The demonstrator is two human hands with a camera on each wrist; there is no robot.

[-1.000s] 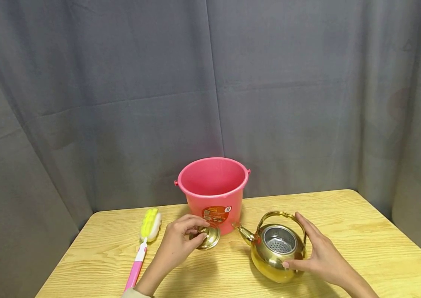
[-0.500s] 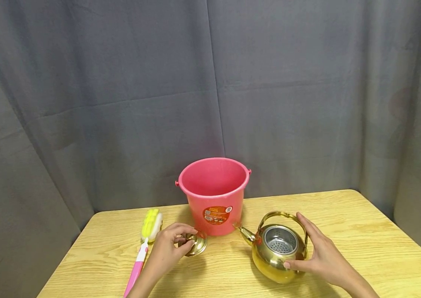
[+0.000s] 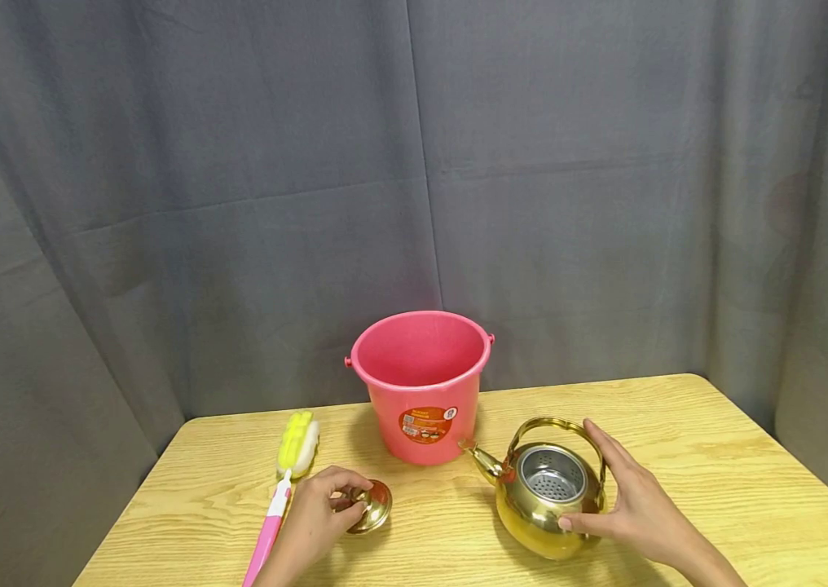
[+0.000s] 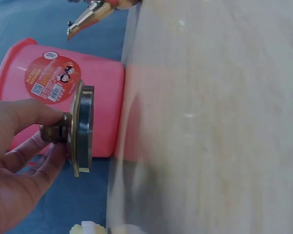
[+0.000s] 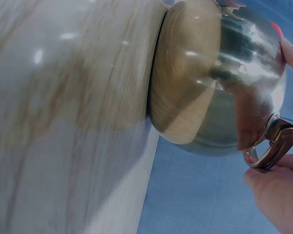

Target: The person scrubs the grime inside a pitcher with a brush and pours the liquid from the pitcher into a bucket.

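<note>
Between thumb and fingers, my left hand pinches the knob of a gold metal lid at the front middle of the table. The left wrist view shows the lid raised off the wood, its knob toward the hand. A round gold teapot stands upright to the right, its spout pointing left. Its top is uncovered, with a perforated steel strainer inside. My right hand holds the pot's right side, thumb on the body and fingers along the arched handle. Some fingers are hidden behind the handle in the right wrist view.
A pink bucket with a red label stands at the back middle, close to the spout tip. Left of my left hand lies a brush with a pink and white handle and a yellow and white head. Grey curtains hang behind the table.
My left hand has moved left and toward the front edge with the lid, away from the bucket. The right hand and the teapot have stayed almost still.
</note>
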